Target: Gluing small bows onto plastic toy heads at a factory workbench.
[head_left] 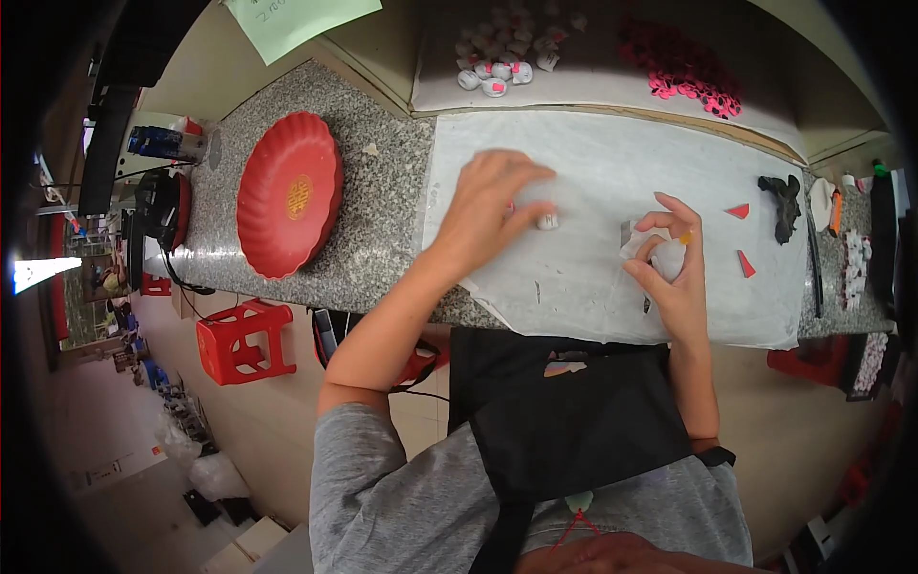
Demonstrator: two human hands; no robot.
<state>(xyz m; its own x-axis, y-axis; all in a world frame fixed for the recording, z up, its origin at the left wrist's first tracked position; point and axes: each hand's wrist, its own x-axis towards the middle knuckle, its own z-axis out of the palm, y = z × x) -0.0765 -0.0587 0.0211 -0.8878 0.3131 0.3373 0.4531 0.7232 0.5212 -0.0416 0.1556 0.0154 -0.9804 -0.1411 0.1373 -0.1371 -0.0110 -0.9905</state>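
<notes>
My left hand is over the white sheet, slightly blurred, with its thumb and fingers apart. Just below its thumb tip is a small white rounded piece, and I cannot make out whether they touch. A bit of red shows beside the palm. Farther right, my right hand is closed around a small white ball, with a yellow band on one finger. A small grey-white scrap shows at its fingertips. Two red wedge-shaped pieces lie to the right of this hand.
A red scalloped dish stands on the granite counter at left. On the shelf behind are several white balls with pink marks and a heap of pink-and-black pieces. A black crumpled item lies at right.
</notes>
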